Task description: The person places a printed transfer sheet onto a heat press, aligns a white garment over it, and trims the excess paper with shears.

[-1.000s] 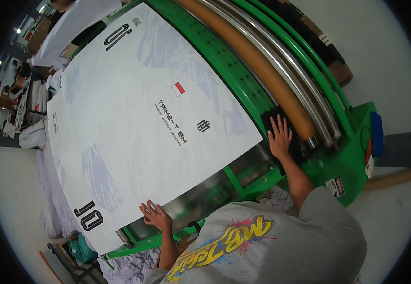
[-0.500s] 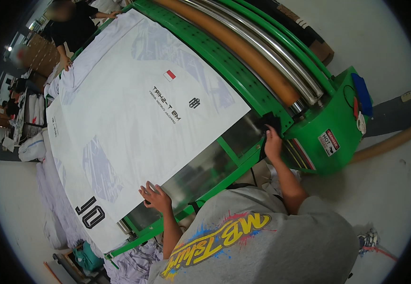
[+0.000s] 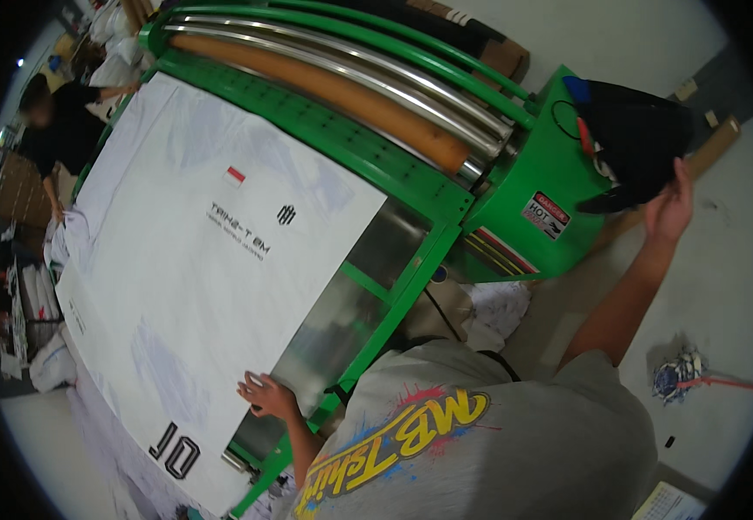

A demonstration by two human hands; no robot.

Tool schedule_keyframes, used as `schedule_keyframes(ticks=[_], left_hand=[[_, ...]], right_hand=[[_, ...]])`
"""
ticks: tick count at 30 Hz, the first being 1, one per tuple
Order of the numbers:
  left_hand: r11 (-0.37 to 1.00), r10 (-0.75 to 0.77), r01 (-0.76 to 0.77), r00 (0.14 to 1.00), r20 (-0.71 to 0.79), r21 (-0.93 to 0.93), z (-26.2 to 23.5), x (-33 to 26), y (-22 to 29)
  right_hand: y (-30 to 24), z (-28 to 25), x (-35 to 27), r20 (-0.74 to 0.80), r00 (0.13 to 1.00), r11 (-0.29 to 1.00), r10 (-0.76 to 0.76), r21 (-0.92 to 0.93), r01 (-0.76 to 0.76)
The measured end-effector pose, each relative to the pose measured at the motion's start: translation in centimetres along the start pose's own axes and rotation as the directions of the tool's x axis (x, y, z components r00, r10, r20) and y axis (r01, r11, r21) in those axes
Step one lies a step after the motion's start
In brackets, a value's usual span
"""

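Observation:
A wide white printed sheet (image 3: 186,260) lies over the bed of a green machine. It bears dark mirrored lettering, a small red-and-white rectangle and pale grey patterns. My left hand (image 3: 269,397) is at the sheet's near edge with nothing in it, its fingers bent and slightly apart. Away to the right, my right hand (image 3: 671,206) is raised with a black cloth (image 3: 641,139) in its grip. The cloth hangs spread in front of the machine's green end housing (image 3: 515,182) and covers part of it. Its exact kind is unclear.
An orange-brown roller (image 3: 342,104) and shiny metal rollers (image 3: 376,76) run along the machine's far side. A co-worker in black (image 3: 69,130) stands at the far left, one hand near the sheet's far edge. A hazard label (image 3: 546,213) marks the housing. White cloth lies below the bed.
My right hand has lifted the black cloth off the machine's edge and swung it up to the right. My left hand stays by the sheet's edge. The whole view has shifted.

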State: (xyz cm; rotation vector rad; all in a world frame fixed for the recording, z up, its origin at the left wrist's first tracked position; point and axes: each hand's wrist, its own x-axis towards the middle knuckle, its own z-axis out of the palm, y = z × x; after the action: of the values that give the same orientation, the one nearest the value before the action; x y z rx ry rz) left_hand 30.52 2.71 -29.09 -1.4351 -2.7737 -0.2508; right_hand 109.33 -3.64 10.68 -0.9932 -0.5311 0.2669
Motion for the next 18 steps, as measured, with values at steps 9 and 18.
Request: schedule_keyframes(ticks=[9, 18], left_hand=[[0.993, 0.034, -0.037, 0.999, -0.033, -0.111, -0.6, 0.3, 0.5], [0.988, 0.006, -0.007, 1.0, -0.008, -0.156, -1.7, 0.3, 1.0]], right_hand=[[15.9, -4.7, 1.0, 0.21, 0.862, -0.079, 0.462, -0.958, 0.276], [33.0, 9.8, -15.5, 0.712, 0.702, 0.022, 0.0, -0.702, 0.712]])
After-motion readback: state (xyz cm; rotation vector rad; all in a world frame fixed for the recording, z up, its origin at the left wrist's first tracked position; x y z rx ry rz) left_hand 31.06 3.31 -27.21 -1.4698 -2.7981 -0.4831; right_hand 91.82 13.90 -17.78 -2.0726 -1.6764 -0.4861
